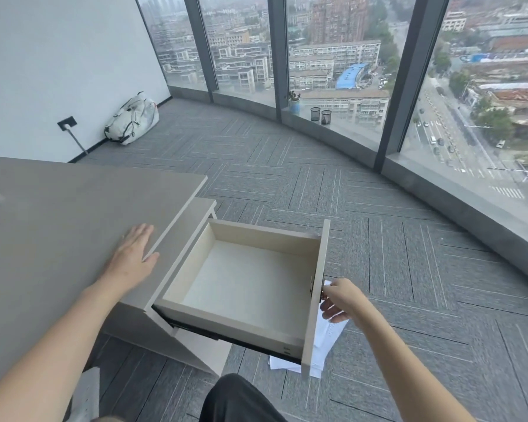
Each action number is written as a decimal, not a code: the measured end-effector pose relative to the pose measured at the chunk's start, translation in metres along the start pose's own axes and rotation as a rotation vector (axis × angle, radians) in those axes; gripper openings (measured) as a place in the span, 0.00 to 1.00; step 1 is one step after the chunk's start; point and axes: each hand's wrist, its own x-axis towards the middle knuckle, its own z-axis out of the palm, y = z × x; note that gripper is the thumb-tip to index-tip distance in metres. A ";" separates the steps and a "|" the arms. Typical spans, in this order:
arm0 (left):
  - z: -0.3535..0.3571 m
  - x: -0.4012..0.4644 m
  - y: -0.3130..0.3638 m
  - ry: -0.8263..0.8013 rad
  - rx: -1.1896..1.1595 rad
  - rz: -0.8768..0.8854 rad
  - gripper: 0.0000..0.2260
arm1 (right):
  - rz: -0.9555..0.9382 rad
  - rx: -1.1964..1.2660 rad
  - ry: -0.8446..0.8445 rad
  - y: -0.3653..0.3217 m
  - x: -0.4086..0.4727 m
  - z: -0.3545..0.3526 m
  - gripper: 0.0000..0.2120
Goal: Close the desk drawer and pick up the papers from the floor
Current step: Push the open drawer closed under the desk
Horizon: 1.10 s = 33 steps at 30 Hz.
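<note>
The desk drawer (244, 287) stands pulled far out from the grey desk (58, 226), and its pale inside is bare. My right hand (340, 300) is at the outer face of the drawer front (319, 287), fingers curled at a small metal fitting there. My left hand (134, 254) lies flat and open on the desk top near its edge. White papers (323, 345) lie on the carpet under and beside the drawer front, partly hidden by it.
Grey patterned carpet (378, 239) spreads ahead to a curved wall of tall windows (333, 56). A white bag (133, 120) leans on the left wall. Two mesh cups (320, 114) and a small potted plant (294, 102) sit on the window sill. My dark-trousered knee (238, 397) is below.
</note>
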 end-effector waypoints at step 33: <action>0.003 -0.001 0.000 0.071 0.081 0.010 0.31 | -0.070 0.113 -0.383 -0.060 0.041 0.089 0.07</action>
